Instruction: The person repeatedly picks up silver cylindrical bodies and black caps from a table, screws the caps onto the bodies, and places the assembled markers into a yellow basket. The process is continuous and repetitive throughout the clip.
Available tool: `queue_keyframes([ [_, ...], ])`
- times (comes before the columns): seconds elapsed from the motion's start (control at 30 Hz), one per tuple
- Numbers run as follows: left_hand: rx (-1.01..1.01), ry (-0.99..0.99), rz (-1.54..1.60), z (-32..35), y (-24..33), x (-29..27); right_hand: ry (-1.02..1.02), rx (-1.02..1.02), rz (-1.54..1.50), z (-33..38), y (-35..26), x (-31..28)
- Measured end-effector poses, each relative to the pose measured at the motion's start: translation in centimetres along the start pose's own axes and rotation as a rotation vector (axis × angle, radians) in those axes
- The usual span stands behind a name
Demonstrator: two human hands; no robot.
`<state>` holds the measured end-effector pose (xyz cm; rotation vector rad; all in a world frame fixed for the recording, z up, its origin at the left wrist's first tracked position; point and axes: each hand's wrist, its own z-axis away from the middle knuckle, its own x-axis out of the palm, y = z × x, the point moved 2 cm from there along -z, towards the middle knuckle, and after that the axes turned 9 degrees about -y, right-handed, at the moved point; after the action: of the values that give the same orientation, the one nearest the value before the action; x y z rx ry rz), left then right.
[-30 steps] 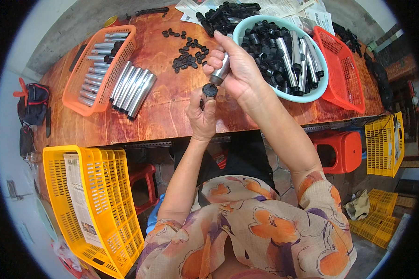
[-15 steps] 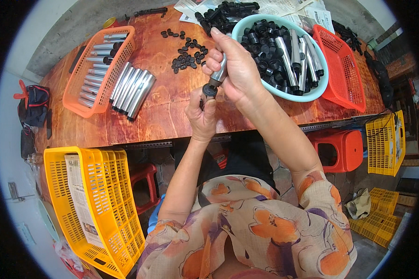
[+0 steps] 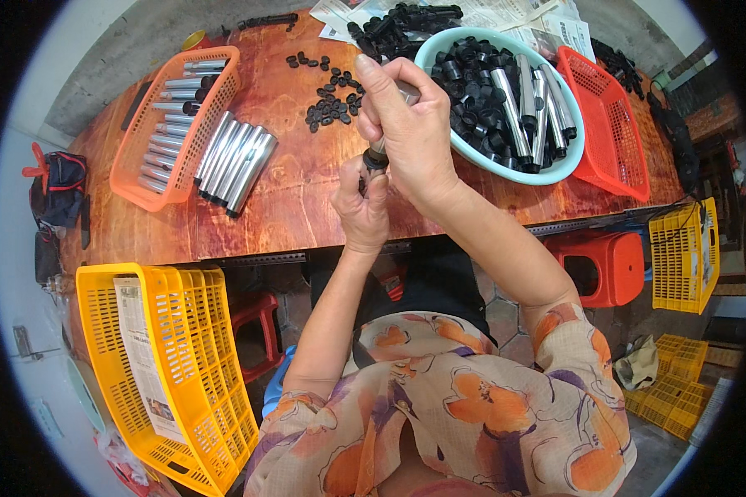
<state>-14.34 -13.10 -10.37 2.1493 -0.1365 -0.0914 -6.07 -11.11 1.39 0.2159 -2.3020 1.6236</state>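
My right hand [image 3: 419,145] is wrapped round a silver metal tube [image 3: 407,89], most of which its fingers and palm hide. At the tube's lower end sits a black ring-shaped plastic fitting [image 3: 375,161]. My left hand [image 3: 361,217] pinches this fitting from below, fingers closed. Just beyond my hands, small black oval caps [image 3: 331,109] lie scattered on the wooden table [image 3: 294,211]. Close on the right is a pale blue tub [image 3: 506,171] of black plastic collars [image 3: 471,108] and several silver tubes [image 3: 529,91].
Silver tubes [image 3: 239,166] lie in a row beside an orange basket [image 3: 176,195] of more tubes. A red basket [image 3: 630,170] stands beyond the tub. Black parts [image 3: 398,29] are heaped at the back. A yellow crate [image 3: 207,364] and red stools [image 3: 609,269] flank me below the table edge.
My right hand has tilted and shifted slightly left and down, now covering more of the tube. The left hand stays nearly in place on the black fitting.
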Motion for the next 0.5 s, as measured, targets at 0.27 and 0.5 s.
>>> queue_keyframes([
  [0.27,-0.039,0.011,-0.015,0.62,-0.77,-0.09,-0.124,-0.117,0.205,0.43,0.23,0.4],
  [0.5,-0.058,0.003,-0.053,0.92,-0.11,-0.39,-0.201,-0.174,0.171,0.76,0.19,0.84],
])
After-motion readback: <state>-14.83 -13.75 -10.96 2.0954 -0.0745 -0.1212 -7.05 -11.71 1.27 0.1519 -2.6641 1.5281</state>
